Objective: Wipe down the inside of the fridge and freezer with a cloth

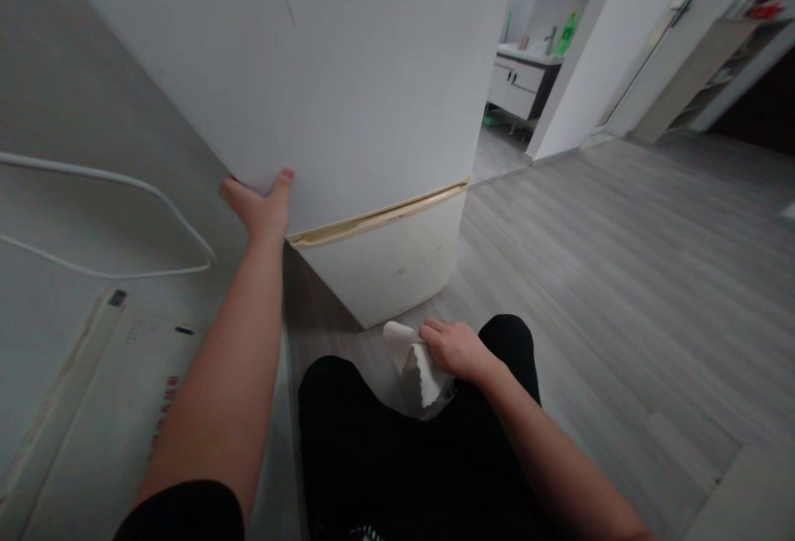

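A white refrigerator [348,85] stands in front of me, its upper panel separated from the lower panel [391,263] by a yellowed trim strip [378,219]. At its left edge is my left hand [264,205], closed around the corner with the thumb on the front face; the other fingers are mostly hidden behind the edge. My right hand [450,346] is closed on a crumpled white cloth [422,371] with a wavy edge. It hangs between my knees, just below the refrigerator's bottom, apart from it.
A white cable [155,186] loops along the wall at left, above a pale panel box [118,392] with red lettering. Grey plank floor [621,276] extends to the right. Farther back are a washbasin cabinet [515,85], a doorway wall and a shelf unit [701,81].
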Motion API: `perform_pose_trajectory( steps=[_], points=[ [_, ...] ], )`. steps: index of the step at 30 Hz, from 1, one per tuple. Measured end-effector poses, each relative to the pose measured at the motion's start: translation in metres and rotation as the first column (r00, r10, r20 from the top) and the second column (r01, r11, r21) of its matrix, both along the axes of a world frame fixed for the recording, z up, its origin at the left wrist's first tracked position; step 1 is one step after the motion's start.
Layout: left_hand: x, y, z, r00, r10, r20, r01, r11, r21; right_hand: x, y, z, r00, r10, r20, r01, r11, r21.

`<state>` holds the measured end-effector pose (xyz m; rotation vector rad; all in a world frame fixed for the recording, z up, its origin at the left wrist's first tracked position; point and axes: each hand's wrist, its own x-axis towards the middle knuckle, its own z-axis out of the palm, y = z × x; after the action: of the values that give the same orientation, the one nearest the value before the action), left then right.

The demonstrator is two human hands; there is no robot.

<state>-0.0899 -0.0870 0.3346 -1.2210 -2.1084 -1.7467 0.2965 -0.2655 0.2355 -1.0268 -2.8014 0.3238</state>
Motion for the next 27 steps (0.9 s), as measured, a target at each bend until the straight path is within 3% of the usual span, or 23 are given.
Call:
perform_pose_trajectory(
  steps=[6, 11, 17, 21, 27],
  points=[
    [0.017, -0.018, 0.013, 0.996, 0.032, 0.088, -0.019, 0.989, -0.144, 0.012, 0.001, -0.002, 1.000, -0.009, -0.030, 0.009, 1.000, 0.008],
    [0.013, -0.022, 0.012, 0.989, 0.061, 0.136, -0.024, 0.966, -0.257, 0.029, 0.006, -0.001, 0.998, -0.069, 0.010, 0.069, 0.997, -0.030],
    [0.012, -0.025, 0.002, 0.984, 0.054, 0.173, 0.007, 0.942, -0.335, 0.099, 0.014, -0.009, 0.953, -0.284, 0.102, 0.294, 0.951, -0.100],
    [0.018, -0.029, -0.008, 0.981, 0.069, 0.181, -0.002, 0.939, -0.345, 0.138, 0.009, -0.014, 0.933, -0.341, 0.115, 0.354, 0.927, -0.126],
    [0.024, -0.031, -0.011, 0.979, 0.125, 0.163, -0.061, 0.934, -0.351, 0.132, 0.001, -0.015, 0.930, -0.357, 0.088, 0.366, 0.924, -0.111]
  ],
)
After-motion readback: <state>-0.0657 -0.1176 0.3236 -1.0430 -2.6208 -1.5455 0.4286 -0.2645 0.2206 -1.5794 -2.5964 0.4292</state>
